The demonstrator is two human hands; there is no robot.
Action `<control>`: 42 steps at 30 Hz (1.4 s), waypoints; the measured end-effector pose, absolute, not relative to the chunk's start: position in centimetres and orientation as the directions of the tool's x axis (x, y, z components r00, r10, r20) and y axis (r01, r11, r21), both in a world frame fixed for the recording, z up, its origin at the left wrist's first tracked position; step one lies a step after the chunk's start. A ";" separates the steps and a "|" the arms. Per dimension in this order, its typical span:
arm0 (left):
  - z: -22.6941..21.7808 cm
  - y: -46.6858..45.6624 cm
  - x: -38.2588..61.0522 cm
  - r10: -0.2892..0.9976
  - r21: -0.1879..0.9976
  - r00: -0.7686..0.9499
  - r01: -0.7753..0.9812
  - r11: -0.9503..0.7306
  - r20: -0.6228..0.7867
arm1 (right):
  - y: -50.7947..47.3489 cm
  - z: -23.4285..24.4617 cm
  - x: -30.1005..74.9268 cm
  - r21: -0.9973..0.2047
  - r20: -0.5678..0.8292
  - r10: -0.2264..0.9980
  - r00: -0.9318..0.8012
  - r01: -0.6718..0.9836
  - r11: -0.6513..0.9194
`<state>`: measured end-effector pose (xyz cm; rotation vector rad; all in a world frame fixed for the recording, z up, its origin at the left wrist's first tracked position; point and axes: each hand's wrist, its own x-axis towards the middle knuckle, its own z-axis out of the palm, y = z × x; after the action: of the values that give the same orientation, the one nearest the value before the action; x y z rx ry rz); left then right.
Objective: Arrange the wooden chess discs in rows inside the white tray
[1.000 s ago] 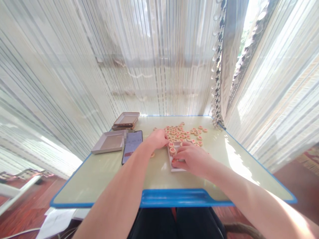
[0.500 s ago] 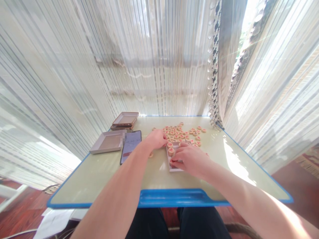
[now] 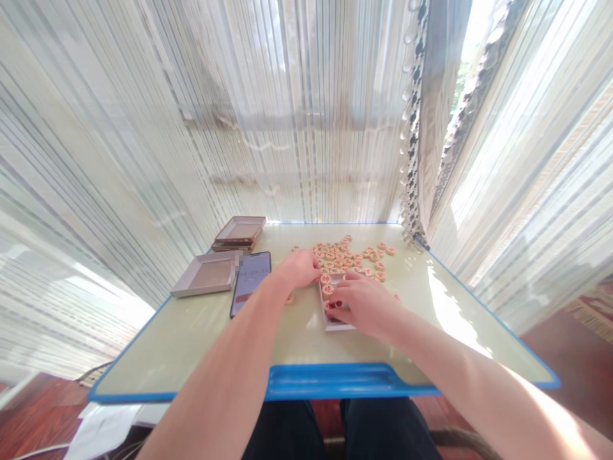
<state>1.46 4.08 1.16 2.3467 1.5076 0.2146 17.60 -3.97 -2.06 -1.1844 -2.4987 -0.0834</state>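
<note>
A shallow pale box [image 3: 335,326] lies on the table in front of me, with round wooden Chinese chess pieces along its left side. One piece [image 3: 327,292] bears a red character. My left hand [image 3: 301,267] has its curled fingertips at the box's far left corner, seeming to pinch the rim. Over the box, my right hand [image 3: 368,300] has thumb and fingers closed around a Chinese chess piece [image 3: 329,306] near the left wall. That hand hides much of the box's inside. Beyond it lies a crowd of loose pieces [image 3: 339,254], marked in red or dark.
Left of my forearm lies a phone [image 3: 249,287] showing a timer. An open grey box lid [image 3: 191,276] is beside it, and stacked shallow boxes [image 3: 240,229] stand behind. The table [image 3: 163,358] has a blue edge and a blue front tray [image 3: 330,382]. String curtains hang behind.
My right hand's fingers have shifted slightly at the piece by the box's left wall, and more red shows between them. My left hand has stayed at the box corner.
</note>
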 end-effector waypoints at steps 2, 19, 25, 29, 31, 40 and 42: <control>1.1 4.1 1.4 0.903 0.368 0.427 0.849 -0.380 -0.053 | -4.1 -1.9 17.6 -0.111 0.343 0.743 -0.574 0.761 0.639; 1.0 4.2 1.5 0.902 0.356 0.430 0.849 -0.390 -0.038 | -4.2 -1.2 17.7 -0.135 0.301 0.775 -0.556 0.780 0.611; 1.0 4.2 1.5 0.905 0.351 0.425 0.852 -0.388 -0.032 | -3.8 -1.0 18.2 -0.084 0.346 0.808 -0.478 0.842 0.533; 1.1 4.0 1.6 0.906 0.341 0.423 0.857 -0.387 -0.035 | -3.7 -1.3 18.2 -0.041 0.351 0.799 -0.488 0.845 0.534; 1.3 3.8 1.7 0.907 0.335 0.420 0.860 -0.385 -0.036 | -3.7 -1.4 18.1 -0.042 0.376 0.779 -0.501 0.831 0.555; 1.5 3.6 1.8 0.909 0.328 0.415 0.865 -0.379 -0.042 | -3.9 -1.2 17.9 -0.081 0.354 0.798 -0.488 0.834 0.545; 1.5 3.6 1.8 0.912 0.327 0.409 0.867 -0.375 -0.040 | -3.9 -1.2 17.9 -0.077 0.344 0.798 -0.494 0.833 0.548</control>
<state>1.79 3.59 1.52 2.3735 1.5471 0.2115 17.87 -3.91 -1.22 -1.3411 -2.4488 -0.1417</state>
